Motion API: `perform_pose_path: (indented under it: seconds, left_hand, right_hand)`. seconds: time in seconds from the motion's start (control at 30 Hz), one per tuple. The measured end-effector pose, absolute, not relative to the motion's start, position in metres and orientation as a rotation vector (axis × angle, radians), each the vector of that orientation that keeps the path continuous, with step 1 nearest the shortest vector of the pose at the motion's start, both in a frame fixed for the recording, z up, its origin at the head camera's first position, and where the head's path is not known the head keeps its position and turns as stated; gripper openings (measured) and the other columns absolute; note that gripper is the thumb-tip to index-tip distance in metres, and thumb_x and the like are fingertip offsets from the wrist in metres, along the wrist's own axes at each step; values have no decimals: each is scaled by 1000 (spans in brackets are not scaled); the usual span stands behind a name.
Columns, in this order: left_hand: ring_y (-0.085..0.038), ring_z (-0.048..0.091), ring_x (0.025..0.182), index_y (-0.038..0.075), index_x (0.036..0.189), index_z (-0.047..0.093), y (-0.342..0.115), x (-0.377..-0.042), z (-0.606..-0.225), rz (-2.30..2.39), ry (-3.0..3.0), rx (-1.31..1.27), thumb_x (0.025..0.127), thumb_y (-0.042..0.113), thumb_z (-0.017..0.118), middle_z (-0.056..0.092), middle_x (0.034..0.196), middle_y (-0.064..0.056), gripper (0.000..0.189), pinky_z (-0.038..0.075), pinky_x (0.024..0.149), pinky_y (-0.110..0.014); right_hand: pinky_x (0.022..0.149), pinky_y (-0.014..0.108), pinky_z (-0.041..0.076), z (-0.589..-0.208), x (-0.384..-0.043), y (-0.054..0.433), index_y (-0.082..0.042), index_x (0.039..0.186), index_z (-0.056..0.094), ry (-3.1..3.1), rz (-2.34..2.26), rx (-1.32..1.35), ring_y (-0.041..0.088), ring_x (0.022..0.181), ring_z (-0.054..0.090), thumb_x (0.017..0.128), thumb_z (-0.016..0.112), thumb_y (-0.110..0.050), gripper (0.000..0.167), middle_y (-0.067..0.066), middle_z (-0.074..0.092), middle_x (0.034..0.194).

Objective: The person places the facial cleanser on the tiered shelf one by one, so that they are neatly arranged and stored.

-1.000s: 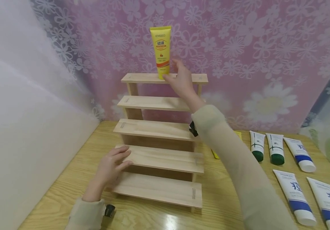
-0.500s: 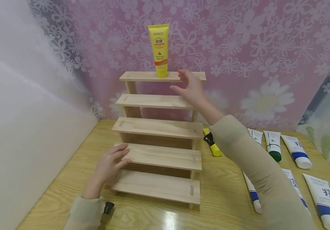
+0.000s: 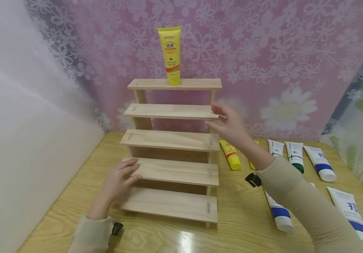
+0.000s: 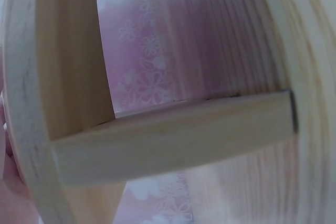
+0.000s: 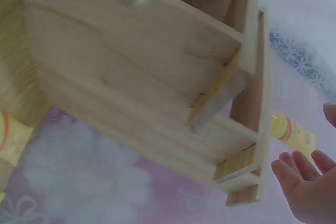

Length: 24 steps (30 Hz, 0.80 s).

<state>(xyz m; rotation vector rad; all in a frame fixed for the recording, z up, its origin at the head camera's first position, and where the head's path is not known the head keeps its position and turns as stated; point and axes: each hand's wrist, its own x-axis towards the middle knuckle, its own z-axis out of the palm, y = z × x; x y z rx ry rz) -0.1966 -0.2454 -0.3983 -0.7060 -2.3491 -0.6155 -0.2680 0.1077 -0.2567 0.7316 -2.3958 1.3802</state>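
A yellow squeeze tube [image 3: 170, 54] stands upright, cap down, on the top shelf of a stepped wooden rack [image 3: 169, 140]. My left hand [image 3: 116, 181] rests on the left end of the rack's second shelf from the bottom, fingers lying over the board. The left wrist view shows the rack's underside close up, with a bit of that hand [image 4: 13, 192] at the left edge. My right hand [image 3: 230, 124] hovers by the rack's right side, fingers loosely spread, holding nothing. In the right wrist view its fingers [image 5: 310, 187] appear beside the rack.
Right of the rack lies a yellow tube [image 3: 231, 154], with another partly behind my right arm. Farther right are white tubes with green caps [image 3: 294, 154] and several white-and-blue tubes [image 3: 320, 163]. A white wall [image 3: 42, 123] borders the left; a pink floral backdrop [image 3: 248, 52] stands behind.
My right hand has let go of the yellow tube on the top shelf and moved down and right. The tube stays standing there. My left hand stays on the rack.
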Motion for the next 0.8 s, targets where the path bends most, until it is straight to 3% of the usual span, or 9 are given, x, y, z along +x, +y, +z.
perform_pose_path:
  seconds: [0.33, 0.5, 0.8]
  left_hand:
    - [-30, 55, 101, -2, 100, 66, -246, -196, -397, -594, -2314, -736, 77, 41, 62, 59, 111, -14, 49, 37, 90, -50]
    - [-31, 54, 103, -2, 100, 66, -246, -196, -400, -613, -2323, -719, 75, 36, 66, 58, 112, -14, 46, 36, 92, -51]
    - [-32, 55, 101, -3, 98, 66, -246, -197, -400, -614, -2281, -744, 77, 42, 61, 59, 110, -16, 49, 37, 89, -52]
  right_hand:
    - [90, 43, 41, -302, -247, 154, 5, 120, 47, -2402, 1236, 643, 31, 110, 46, 81, 65, -10, 46, 19, 49, 120]
    - [87, 47, 42, -320, -237, 172, 5, 120, 48, -2434, 1165, 615, 33, 107, 47, 80, 65, -9, 45, 20, 50, 118]
    - [86, 49, 42, -343, -219, 195, 6, 117, 48, -2536, 1106, 507, 35, 104, 48, 81, 66, -12, 45, 22, 51, 115]
